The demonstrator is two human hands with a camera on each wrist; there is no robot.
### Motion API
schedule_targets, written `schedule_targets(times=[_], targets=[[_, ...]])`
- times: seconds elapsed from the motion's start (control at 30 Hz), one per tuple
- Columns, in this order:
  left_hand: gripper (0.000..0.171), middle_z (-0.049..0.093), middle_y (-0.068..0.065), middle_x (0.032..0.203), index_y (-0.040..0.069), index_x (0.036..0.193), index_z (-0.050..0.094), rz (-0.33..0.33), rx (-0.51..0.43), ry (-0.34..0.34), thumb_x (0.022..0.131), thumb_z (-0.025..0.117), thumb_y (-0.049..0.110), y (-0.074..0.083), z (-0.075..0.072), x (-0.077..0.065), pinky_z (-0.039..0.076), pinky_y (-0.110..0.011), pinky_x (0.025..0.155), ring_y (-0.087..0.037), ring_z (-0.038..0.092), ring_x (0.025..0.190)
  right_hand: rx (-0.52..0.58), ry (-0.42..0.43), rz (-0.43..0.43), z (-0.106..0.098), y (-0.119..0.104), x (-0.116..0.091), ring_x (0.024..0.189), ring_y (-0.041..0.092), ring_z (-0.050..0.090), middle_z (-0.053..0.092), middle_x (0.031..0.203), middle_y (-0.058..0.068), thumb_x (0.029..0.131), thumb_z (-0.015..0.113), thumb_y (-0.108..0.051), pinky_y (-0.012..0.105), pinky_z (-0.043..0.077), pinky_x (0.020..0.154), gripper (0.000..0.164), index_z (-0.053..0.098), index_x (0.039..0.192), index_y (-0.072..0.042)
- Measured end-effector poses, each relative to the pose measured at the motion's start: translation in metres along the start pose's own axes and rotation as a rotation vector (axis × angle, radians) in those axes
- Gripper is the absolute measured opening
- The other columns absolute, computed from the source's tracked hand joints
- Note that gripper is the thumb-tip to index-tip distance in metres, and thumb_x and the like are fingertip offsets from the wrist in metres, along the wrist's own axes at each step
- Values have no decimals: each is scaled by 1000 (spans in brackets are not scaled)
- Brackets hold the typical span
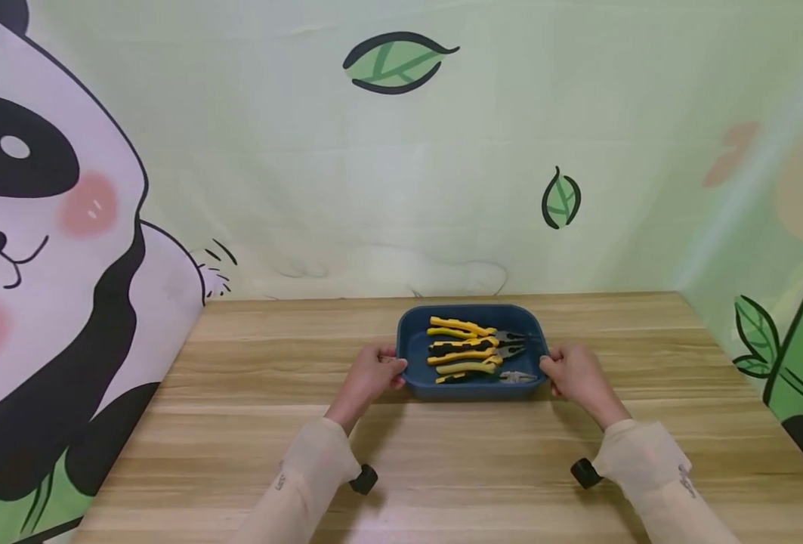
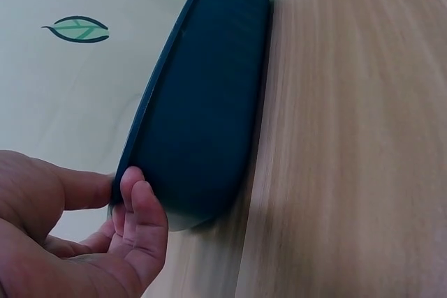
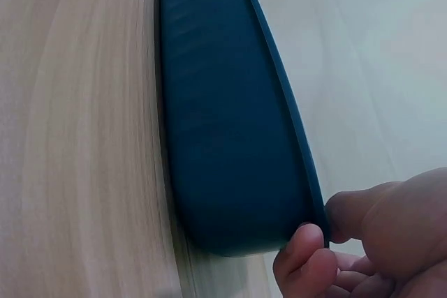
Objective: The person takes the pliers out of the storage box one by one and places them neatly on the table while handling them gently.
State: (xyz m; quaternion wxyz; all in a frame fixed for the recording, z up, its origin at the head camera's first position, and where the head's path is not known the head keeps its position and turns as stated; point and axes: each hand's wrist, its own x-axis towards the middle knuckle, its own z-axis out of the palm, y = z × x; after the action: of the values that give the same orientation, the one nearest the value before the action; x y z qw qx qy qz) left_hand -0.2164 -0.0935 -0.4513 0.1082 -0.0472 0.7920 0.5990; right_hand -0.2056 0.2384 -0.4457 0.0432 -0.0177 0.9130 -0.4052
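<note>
A dark blue plastic bin [image 1: 472, 391] with rounded corners is at the far middle of the table. Inside it several pliers [image 1: 465, 349] with yellow and black handles lie side by side, their metal jaws toward the right. My left hand [image 1: 372, 372] pinches the bin's left rim, thumb on top and fingers curled beneath, as the left wrist view also shows. At the opposite end my right hand [image 1: 575, 376] grips the right rim the same way. In the right wrist view the bin's side wall [image 3: 223, 116] stands close over the tabletop.
The wood-grain table [image 1: 483, 468] reaches back to a pale green wall cloth [image 1: 272, 151] printed with leaves and a large panda [image 1: 112, 302]. Black wrist devices [image 1: 363, 479] hang by both light sleeves [image 1: 306, 468].
</note>
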Motion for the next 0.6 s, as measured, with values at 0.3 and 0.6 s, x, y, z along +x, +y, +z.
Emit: schedule_targets(times=[0.3, 0.6], targets=[[32, 65, -17, 94, -12, 129, 55, -23, -16, -8, 101, 63, 2, 0, -2, -12, 59, -28, 69, -15, 63, 69, -35, -38, 8, -2, -4, -10, 44, 17, 54, 56, 51, 2, 99, 54, -10, 29, 37, 47, 32, 52, 67, -8], [33, 64, -16, 93, -12, 130, 56, -31, -5, -17, 100, 64, 0, -7, -5, -26, 60, -33, 74, -16, 64, 68, 3, -72, 15, 2, -6, -22, 43, 17, 55, 57, 51, 3, 96, 54, -5, 30, 44, 46, 27, 55, 69, -4]])
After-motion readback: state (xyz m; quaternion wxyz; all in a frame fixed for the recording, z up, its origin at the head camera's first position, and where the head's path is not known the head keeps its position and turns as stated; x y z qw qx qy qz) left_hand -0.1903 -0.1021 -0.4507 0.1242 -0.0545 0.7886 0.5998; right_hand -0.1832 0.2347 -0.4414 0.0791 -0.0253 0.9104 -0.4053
